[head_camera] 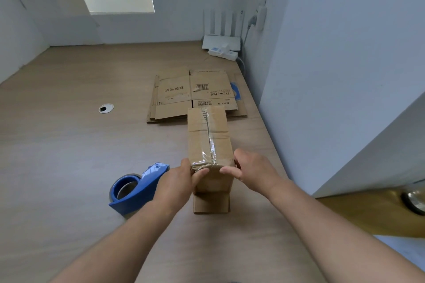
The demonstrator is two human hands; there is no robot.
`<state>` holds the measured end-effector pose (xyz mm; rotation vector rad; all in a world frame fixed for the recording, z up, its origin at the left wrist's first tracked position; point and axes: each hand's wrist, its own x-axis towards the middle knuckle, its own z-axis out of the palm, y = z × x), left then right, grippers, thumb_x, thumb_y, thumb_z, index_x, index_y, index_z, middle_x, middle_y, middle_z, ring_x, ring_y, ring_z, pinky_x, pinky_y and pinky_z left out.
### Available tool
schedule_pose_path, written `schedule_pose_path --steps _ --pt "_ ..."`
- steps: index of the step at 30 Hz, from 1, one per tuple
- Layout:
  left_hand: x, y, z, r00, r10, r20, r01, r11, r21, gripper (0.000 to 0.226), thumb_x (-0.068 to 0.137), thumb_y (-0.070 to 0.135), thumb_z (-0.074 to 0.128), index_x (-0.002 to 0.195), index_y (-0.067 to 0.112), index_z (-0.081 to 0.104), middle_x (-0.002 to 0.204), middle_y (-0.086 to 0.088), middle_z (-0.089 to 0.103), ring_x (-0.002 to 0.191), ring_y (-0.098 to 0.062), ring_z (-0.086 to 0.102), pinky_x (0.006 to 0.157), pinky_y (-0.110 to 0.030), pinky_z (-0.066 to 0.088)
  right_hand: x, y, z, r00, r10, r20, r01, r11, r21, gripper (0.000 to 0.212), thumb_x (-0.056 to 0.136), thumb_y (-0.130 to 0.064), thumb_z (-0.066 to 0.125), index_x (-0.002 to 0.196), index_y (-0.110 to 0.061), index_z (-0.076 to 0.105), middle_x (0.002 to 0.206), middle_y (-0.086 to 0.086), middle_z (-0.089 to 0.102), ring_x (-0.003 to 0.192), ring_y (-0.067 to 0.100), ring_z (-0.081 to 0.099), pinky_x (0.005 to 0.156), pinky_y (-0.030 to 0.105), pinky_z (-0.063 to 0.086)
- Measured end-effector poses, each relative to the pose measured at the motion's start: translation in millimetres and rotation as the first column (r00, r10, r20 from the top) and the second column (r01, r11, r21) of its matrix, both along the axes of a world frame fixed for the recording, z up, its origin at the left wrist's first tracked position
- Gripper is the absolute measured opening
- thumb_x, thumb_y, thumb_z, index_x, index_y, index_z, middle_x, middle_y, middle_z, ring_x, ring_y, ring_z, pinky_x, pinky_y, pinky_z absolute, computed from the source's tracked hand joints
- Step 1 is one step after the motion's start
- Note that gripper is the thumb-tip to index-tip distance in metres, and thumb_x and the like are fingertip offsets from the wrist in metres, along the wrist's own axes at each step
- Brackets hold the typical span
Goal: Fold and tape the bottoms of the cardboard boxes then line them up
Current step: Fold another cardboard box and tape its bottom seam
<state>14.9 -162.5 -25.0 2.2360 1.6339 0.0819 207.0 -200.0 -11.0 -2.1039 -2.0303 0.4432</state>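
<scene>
A small cardboard box (208,142) stands on the wooden table, its folded bottom facing up with a strip of clear tape along the centre seam. My left hand (177,181) grips its near left corner, thumb pressing the tape end on the near face. My right hand (250,172) holds the near right corner, thumb on the near face. Loose flaps stick out under the box toward me. A blue tape dispenser (135,187) lies just left of my left hand. Behind the box lies a stack of flattened cardboard boxes (184,96).
A white wall runs along the table's right side. A white router (222,41) and power strip (223,53) sit at the far right corner. A round cable hole (106,108) lies in the table to the left. A metal object (415,200) shows at the right edge.
</scene>
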Motion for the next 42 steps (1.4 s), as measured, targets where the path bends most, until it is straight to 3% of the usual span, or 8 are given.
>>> schedule_pose_path --steps 6,9,14,19,25,30,37,42 --pt "-24.8 3.5 -5.6 0.851 -0.019 0.524 0.216 0.923 -0.317 0.043 0.102 0.036 0.033 0.144 0.043 0.025 0.132 0.024 0.047 0.124 -0.007 0.048 0.101 -0.021 0.038 11.8 -14.9 -18.6 0.962 0.068 -0.266 -0.04 0.993 0.11 0.029 0.097 -0.028 0.051 0.092 -0.002 0.06 0.082 0.006 0.059 0.076 0.022 0.051 0.068 0.031 0.037" --pt "-29.1 4.8 -6.9 0.736 0.092 0.67 0.26 0.876 -0.405 0.042 0.102 0.027 0.037 0.14 0.043 0.028 0.134 0.027 0.042 0.125 -0.002 0.045 0.097 -0.022 0.047 13.0 -17.5 -19.4 0.931 0.052 -0.36 -0.023 0.996 0.083 0.023 0.098 -0.022 0.05 0.103 -0.007 0.067 0.092 0.007 0.067 0.085 0.021 0.059 0.079 0.038 0.046" --pt "-36.0 7.5 1.1 0.757 0.082 0.648 0.257 0.874 -0.411 0.042 0.103 0.018 0.037 0.141 0.035 0.034 0.13 0.025 0.046 0.112 0.01 0.048 0.087 -0.017 0.051 20.7 -14.0 -1.4 0.848 -0.035 -0.528 -0.018 0.995 -0.095 0.026 0.093 -0.013 0.053 0.112 -0.015 0.072 0.105 -0.003 0.072 0.097 0.009 0.064 0.091 0.027 0.049" --pt "-33.0 8.6 -12.8 0.864 0.007 0.503 0.16 0.944 -0.288 0.04 0.1 0.034 0.041 0.139 0.039 0.041 0.123 0.018 0.057 0.108 -0.002 0.056 0.095 -0.031 0.051 19.0 -9.6 -2.7 0.92 -0.029 -0.39 0.014 0.999 -0.043 0.019 0.087 -0.03 0.067 0.1 -0.016 0.071 0.094 -0.004 0.07 0.084 0.008 0.061 0.074 0.02 0.046" --pt "-17.8 3.7 -22.8 0.886 0.114 0.45 -0.055 0.989 -0.14 0.023 0.1 0.029 0.043 0.102 0.02 0.064 0.09 0.0 0.068 0.084 -0.012 0.065 0.082 -0.036 0.057 5.9 -9.0 -13.2 0.984 0.004 -0.176 0.015 0.994 0.11 0.025 0.094 -0.03 0.055 0.093 -0.005 0.059 0.084 0.002 0.058 0.074 0.015 0.046 0.066 0.028 0.035" --pt "-13.0 -5.5 -17.7 0.931 0.07 0.359 -0.067 0.998 -0.021 0.027 0.102 0.03 0.036 0.113 0.02 0.059 0.087 0.004 0.064 0.075 -0.005 0.06 0.065 -0.013 0.045 -1.5 -13.6 -21.2 0.986 -0.063 -0.154 0.074 0.995 0.072 0.025 0.096 -0.033 0.05 0.098 -0.009 0.053 0.098 0.008 0.06 0.078 0.019 0.049 0.07 0.034 0.041" --pt "-20.5 -8.8 -14.5 0.914 0.089 0.396 0.011 0.97 -0.244 0.043 0.1 0.026 0.044 0.142 0.029 0.039 0.133 0.008 0.056 0.121 -0.01 0.054 0.096 -0.025 0.044 -17.7 -6.0 -16.0 0.827 -0.393 -0.402 0.378 0.918 -0.12 0.082 0.083 -0.072 0.042 0.144 -0.018 0.032 0.143 0.002 0.045 0.127 0.02 0.045 0.1 0.04 0.042" --pt "-23.9 3.7 -7.4 0.863 0.095 0.495 0.054 0.959 -0.279 0.038 0.099 0.031 0.046 0.137 0.031 0.047 0.129 0.01 0.059 0.12 -0.007 0.053 0.092 -0.018 0.042 -19.5 3.3 -12.3 0.761 -0.344 -0.55 0.318 0.937 -0.146 0.042 0.091 -0.054 0.05 0.12 -0.023 0.053 0.115 -0.005 0.062 0.107 0.017 0.057 0.091 0.035 0.047"
